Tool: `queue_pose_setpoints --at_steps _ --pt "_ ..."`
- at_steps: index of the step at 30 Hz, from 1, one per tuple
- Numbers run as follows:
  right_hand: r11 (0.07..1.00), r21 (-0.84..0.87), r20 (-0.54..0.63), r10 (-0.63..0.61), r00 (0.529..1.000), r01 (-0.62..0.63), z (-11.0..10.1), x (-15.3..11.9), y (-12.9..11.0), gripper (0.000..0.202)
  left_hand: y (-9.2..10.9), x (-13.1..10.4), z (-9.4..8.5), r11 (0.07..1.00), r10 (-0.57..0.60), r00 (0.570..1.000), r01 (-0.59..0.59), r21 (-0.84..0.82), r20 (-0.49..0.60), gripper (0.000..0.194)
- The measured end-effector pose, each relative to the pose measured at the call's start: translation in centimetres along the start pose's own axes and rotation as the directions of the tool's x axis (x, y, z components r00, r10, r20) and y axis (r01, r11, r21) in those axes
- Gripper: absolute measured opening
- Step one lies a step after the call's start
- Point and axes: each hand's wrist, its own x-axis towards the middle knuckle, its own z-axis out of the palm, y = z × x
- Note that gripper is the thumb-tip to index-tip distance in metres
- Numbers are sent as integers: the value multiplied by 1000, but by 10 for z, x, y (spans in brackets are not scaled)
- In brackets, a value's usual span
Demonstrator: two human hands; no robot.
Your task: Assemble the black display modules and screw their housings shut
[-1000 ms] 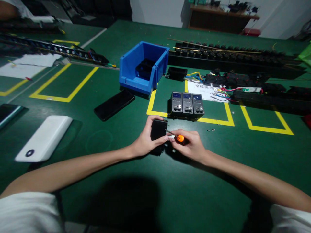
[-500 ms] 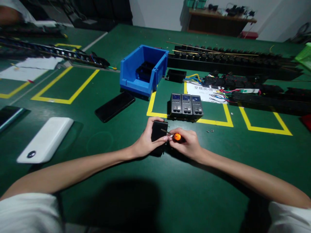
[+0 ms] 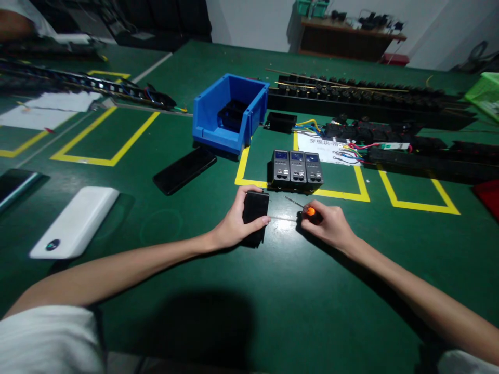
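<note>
My left hand (image 3: pixel 238 221) is closed around a black box-shaped module (image 3: pixel 255 209), thumb across its face and fingers along its far edge. In my right hand (image 3: pixel 329 223) is a screwdriver (image 3: pixel 311 211) with an orange and black handle; its thin shaft points up and left, apart from the module. Just beyond the hands stands a group of three grey modules (image 3: pixel 297 169) with small dark screens and ports. A blue bin (image 3: pixel 218 137) with black parts inside is farther back.
A black phone (image 3: pixel 185 170) and a white power bank (image 3: pixel 74 223) lie to the left. Black rails with wires (image 3: pixel 421 158) and a printed sheet (image 3: pixel 325 150) lie at back right. Yellow tape marks the green table (image 3: pixel 312 301). Another person's arm (image 3: pixel 15 25) shows at top left.
My right hand has moved right with the screwdriver, away from the module. The left hand keeps its hold. Small screws seen on the table at right no longer show.
</note>
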Motion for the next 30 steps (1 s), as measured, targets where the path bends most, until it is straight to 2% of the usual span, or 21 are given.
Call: queue_pose_setpoints --at_steps 3,5,9,13,17,21,24,30 --pt "950 -308 60 66 996 -44 -6 -7 8 19 0 0 1 1000 -5 1000 5 -14 -2 60" --pt "903 -423 63 107 992 -70 -8 -8 7 20 1 1 1 1000 -12 1000 12 -21 -3 60" --pt "850 -510 73 191 979 -128 -15 -8 7 23 7 9 -2 1000 -19 1000 19 12 2 58" --pt "825 -544 34 203 979 -152 -20 -10 17 24 19 28 -18 976 46 999 -40 215 -23 53" --pt "852 -512 -52 94 994 -108 -14 -18 24 23 29 55 -38 848 144 990 -121 516 -5 51" --pt "896 -443 -59 -73 996 39 -3 -25 22 22 31 83 -46 724 105 994 -103 682 39 53" --pt "899 -433 -51 -106 993 74 1 -27 21 22 34 100 -42 618 54 996 -94 781 77 57" --pt "900 -428 -54 -118 992 84 1 -27 22 20 46 117 -23 402 -92 994 -17 915 59 59"
